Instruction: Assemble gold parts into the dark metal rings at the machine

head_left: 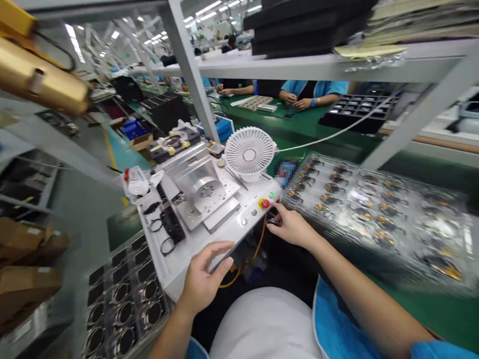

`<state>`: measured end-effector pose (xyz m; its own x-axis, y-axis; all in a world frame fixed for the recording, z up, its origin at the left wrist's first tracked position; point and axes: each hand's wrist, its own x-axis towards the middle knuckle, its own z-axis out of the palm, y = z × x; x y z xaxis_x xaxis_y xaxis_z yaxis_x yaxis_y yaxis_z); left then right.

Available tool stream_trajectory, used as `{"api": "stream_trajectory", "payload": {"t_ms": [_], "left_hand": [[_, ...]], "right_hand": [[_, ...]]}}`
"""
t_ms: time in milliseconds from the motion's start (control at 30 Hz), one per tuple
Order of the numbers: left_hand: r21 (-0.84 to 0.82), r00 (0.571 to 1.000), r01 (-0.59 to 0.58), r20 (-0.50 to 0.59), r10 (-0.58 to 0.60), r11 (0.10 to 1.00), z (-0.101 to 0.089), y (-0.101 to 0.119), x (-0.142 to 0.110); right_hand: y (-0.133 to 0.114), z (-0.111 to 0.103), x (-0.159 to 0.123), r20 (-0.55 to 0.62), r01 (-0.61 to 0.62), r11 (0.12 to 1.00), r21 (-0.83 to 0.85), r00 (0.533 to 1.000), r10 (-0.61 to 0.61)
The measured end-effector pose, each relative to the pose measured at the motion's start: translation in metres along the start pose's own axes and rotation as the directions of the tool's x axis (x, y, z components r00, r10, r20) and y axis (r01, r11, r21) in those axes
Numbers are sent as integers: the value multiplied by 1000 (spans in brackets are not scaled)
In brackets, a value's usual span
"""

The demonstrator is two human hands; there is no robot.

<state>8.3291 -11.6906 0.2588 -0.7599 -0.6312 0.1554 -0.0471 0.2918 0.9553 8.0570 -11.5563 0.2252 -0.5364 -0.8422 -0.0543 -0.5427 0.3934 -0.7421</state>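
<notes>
My left hand (205,274) is at the front edge of the white machine base (228,224), thumb and fingers apart, with nothing in it. My right hand (294,224) is at the base's right front corner, fingers curled around a small dark thing (275,221) that I cannot make out. One finger of it reaches close to the red emergency stop button (265,203); whether it touches is unclear. A green-lit button (271,195) lies just behind, and silver buttons (244,222) line the front. On the base stands a metal fixture (204,192) with a rounded block.
A white fan (250,152) and tweezers (236,178) are behind the buttons. Right lies a clear tray (348,209) of round parts with cables; lower left, a tray of round watch-like cases (123,311). Black rings (167,246) lie left. Co-workers' hands (299,102) are across the bench.
</notes>
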Motion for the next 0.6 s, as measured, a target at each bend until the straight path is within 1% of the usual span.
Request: {"api": "stream_trajectory", "payload": {"t_ms": [67,133,167,200,233,300,333,400,467,500,533,600], "left_hand": [[-193,987,161,57,-152,968,27,-19,-9],[-373,969,246,112,-219,895,49,-31,-13],[-449,963,268,142,-228,852,58,-35,-13],[-515,960,279,164,-227,811,66,-37,-12],[-568,959,284,180,-220,773,72,-39,-10],[-640,961,275,187,-201,717,81,-41,-6],[-658,963,270,189,-193,703,84,-41,-3],[-663,965,263,195,-177,701,88,-42,1],[-651,964,264,205,-169,712,88,-43,3],[-644,962,269,210,-172,716,87,-43,3],[-636,960,276,213,-180,720,86,-44,3],[-617,955,296,217,-204,729,81,-46,2]], "right_hand": [[-9,6,-19,36,90,975,205,994,-99],[-18,19,-38,39,202,871,448,969,-244],[-21,26,-45,11,250,817,519,954,-299],[-23,33,-52,-28,290,785,548,944,-329],[-23,39,-56,-73,320,773,547,939,-336],[-23,45,-63,-151,356,787,504,933,-326],[-23,44,-65,-173,375,798,471,927,-333],[-21,33,-70,-184,426,818,387,905,-385],[-20,11,-78,-176,444,853,274,895,-409],[-18,-4,-83,-181,416,884,215,906,-382],[-15,-20,-89,-197,360,921,151,924,-329],[-6,-57,-103,-249,190,982,1,951,-183]]}}
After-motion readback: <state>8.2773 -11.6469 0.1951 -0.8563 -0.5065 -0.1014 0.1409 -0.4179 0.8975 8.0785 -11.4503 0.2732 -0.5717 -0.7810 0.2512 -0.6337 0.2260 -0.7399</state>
